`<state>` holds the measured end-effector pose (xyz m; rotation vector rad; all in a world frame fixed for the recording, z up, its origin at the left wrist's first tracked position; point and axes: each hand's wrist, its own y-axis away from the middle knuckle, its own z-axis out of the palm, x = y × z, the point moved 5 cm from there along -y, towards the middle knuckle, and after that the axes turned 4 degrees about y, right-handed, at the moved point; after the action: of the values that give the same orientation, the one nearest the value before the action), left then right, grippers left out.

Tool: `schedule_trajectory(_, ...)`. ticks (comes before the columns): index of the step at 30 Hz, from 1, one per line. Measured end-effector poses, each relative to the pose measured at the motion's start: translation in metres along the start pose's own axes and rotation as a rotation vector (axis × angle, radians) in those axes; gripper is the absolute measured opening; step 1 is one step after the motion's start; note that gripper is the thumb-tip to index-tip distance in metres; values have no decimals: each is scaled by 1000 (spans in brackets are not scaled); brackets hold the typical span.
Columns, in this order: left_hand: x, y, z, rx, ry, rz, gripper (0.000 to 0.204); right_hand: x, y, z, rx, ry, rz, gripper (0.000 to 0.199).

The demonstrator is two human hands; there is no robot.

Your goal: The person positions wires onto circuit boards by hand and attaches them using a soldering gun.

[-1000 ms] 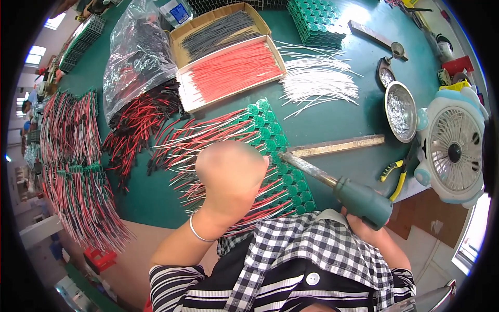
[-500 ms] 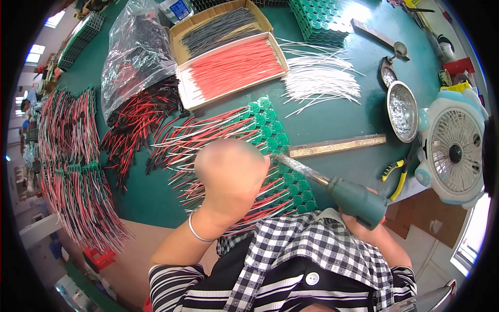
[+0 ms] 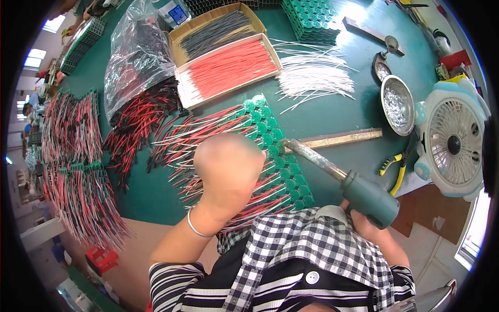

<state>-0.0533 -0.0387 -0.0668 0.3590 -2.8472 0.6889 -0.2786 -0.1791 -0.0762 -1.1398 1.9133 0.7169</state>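
Soldering iron [image 3: 338, 174] tip nearer green boards [image 3: 283, 156] — right hand [image 3: 364, 226] grips it | left hand [image 3: 228, 166] blurred — grip unclear

striped sleeves, black-and-white checked top with a white button, thin wrist bangle [image 3: 196, 227].

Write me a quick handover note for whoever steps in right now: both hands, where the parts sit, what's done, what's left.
Left hand: closed, resting over the row of green boards; what it pinches is hidden.
Right hand: mostly hidden, gripping the soldering iron, tip at the board row.
Parts: red wires in a tray, white wires loose on the mat, more green boards stacked at the far edge.
Done: wired bundles lie at left.
Left: how many boards in the row remain unsoldered cannot be told.
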Motion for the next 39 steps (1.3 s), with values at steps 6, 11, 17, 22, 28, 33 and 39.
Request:
schedule_trajectory(6, 2, 1, -2, -5, -8, 14, 14, 4, 6, 1, 28, -47, -13, 16)
schedule_trajectory(11, 12, 6, -8, -18, 32, 15, 14, -9, 1, -4, -30, 45, -101, 16)
schedule_trajectory(17, 12, 13, -2, -8, 24, 21, 11, -11, 7, 1, -51, 82, -74, 25)
schedule_trajectory(22, 11, 10, -1, -19, 40, 26, 13, -6, 11, 4, -74, 171, -71, 30)
schedule_trajectory(28, 11, 10, 1, -23, 41, 28, 14, -6, 7, 4, -88, 195, -55, 30)
schedule_trajectory(33, 12, 10, 1, -32, 37, 23, 12, -19, -1, 4, -29, 204, -228, 26)
schedule_trajectory(39, 14, 9, 0, -43, 9, 35, 10, 2, 16, 4, -25, -30, -18, 18)
